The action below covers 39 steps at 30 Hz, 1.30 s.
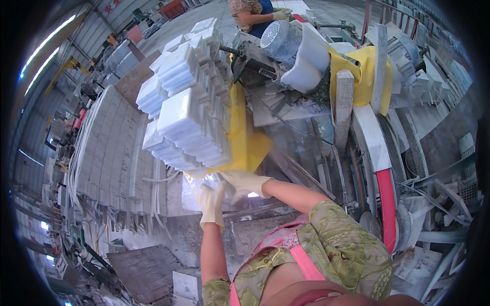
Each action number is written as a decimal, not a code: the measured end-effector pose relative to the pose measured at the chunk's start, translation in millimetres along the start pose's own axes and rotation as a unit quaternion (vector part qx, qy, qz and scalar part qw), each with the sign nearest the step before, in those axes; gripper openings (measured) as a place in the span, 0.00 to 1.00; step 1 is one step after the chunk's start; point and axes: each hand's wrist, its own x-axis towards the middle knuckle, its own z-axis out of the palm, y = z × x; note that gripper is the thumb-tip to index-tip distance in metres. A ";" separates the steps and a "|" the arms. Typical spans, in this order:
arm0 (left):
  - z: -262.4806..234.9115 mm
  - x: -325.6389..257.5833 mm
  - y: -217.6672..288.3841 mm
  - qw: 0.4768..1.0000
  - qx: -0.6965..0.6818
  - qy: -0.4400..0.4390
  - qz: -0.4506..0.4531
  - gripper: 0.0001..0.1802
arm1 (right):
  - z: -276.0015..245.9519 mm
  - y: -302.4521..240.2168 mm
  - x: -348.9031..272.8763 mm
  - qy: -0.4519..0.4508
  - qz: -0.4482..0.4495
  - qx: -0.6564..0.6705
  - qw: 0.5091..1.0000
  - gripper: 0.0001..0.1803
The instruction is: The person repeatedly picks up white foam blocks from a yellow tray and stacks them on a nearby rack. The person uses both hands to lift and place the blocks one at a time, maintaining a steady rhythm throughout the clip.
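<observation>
Below the stacked white stone blocks (186,109), both gloved hands, left (211,203) and right (244,182), press open-fingered on a wet slab's (191,196) edge, close together.

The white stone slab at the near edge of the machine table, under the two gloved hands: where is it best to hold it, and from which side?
Probably by its two short ends, coming from the near side. The slab lies flat and juts toward the person, with both the left hand and right hand already on its top; stacked white pieces seem to block the far side.
</observation>
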 end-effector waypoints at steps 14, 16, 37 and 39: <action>-4.3 1.7 -4.1 0.999 -0.041 -0.023 0.021 0.47 | 5.2 -6.2 7.4 -0.004 0.035 0.043 0.998 0.72; 0.3 5.3 -9.0 0.998 -0.050 -0.013 0.019 0.46 | 7.2 -4.0 5.0 0.001 0.038 0.042 0.998 0.71; -1.5 -10.7 13.3 0.999 0.022 0.041 -0.022 0.57 | -142.6 -3.2 -348.2 0.399 0.336 -0.347 0.780 0.23; 3.9 -13.7 16.2 0.996 0.010 0.089 -0.022 0.56 | -146.3 1.6 -398.3 0.391 0.502 -0.368 0.678 0.31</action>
